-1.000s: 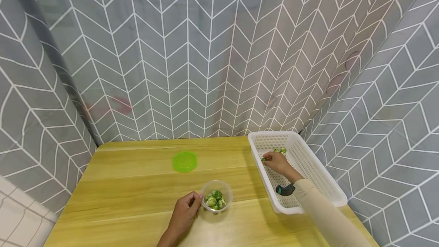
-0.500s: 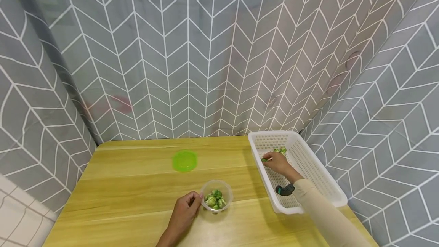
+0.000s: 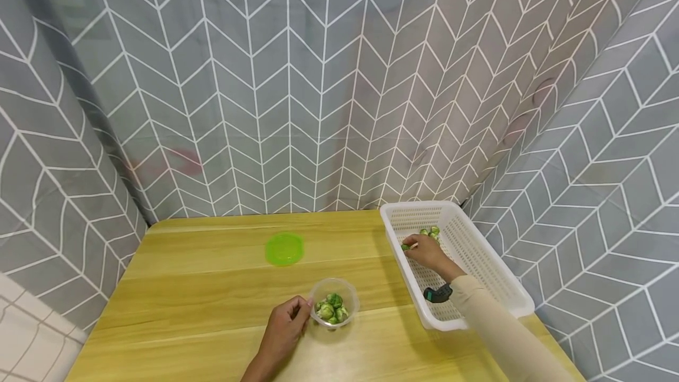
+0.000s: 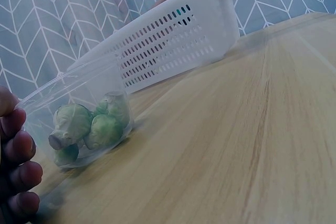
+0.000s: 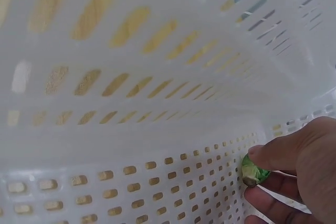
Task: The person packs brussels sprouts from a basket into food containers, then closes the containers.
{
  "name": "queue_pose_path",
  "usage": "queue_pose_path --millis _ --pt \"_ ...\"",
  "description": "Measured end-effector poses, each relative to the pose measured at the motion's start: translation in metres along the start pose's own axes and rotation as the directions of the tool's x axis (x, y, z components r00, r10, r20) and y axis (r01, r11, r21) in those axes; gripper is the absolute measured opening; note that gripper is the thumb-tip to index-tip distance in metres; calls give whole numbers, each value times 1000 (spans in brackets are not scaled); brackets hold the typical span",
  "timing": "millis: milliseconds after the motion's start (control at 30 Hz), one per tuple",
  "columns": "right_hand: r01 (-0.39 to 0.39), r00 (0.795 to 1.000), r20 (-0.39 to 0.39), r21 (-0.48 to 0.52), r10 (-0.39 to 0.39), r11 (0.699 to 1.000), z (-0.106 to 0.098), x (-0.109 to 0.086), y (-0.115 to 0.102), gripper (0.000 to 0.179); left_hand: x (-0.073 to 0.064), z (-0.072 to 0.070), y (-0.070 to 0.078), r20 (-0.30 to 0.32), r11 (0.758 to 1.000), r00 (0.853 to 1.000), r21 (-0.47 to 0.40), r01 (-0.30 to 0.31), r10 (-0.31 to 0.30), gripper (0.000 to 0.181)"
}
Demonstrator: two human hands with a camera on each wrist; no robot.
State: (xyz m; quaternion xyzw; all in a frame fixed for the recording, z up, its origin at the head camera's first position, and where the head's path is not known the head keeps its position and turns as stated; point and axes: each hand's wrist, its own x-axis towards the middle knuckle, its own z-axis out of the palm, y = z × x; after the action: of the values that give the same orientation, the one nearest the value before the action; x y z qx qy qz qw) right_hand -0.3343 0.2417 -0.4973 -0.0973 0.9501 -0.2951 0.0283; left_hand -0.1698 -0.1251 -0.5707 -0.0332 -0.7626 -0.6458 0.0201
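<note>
My right hand (image 3: 427,253) reaches into a white slotted plastic basket (image 3: 498,273) on the right of the table. Its thumb and fingers pinch a small Brussels sprout (image 5: 253,171), seen close to the basket floor in the right wrist view. Several more sprouts (image 3: 434,231) lie just beyond that hand. On the left, my left hand (image 3: 285,326) pinches the rim of a clear round plastic tub (image 3: 347,293) between thumb and fingers. Several Brussels sprouts (image 4: 105,129) sit at the tub's bottom. The tub stands on the table.
A green round lid (image 3: 284,249) lies flat on the wooden table (image 3: 212,276), behind the tub. Grey curtains (image 3: 297,87) with white chevron lines hang along the back and both sides. A dark wrist strap (image 3: 438,293) sits on my right wrist.
The head view has shifted very slightly. Both hands, the tub, the lid and the basket otherwise keep their places, with the right hand still pinching the sprout.
</note>
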Motion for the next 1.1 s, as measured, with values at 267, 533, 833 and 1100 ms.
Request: queue_pose_path --millis 267,533,833,1100 --pt "30 999 -15 -18 -30 999 2 1 1 18 0 0 1 5 1000 1000 -16 -21 21 35" --pt "30 999 -32 -47 -31 998 4 4 4 16 -1 0 2 6 999 1000 -25 -23 23 36" --pt "31 999 -22 -37 -32 999 2 2 3 21 -2 -1 0 34 1000 999 30 1 -2 38" --pt "50 996 -71 -13 -51 999 -3 3 1 24 -2 -1 0 28 1000 999 2 -19 19 36"
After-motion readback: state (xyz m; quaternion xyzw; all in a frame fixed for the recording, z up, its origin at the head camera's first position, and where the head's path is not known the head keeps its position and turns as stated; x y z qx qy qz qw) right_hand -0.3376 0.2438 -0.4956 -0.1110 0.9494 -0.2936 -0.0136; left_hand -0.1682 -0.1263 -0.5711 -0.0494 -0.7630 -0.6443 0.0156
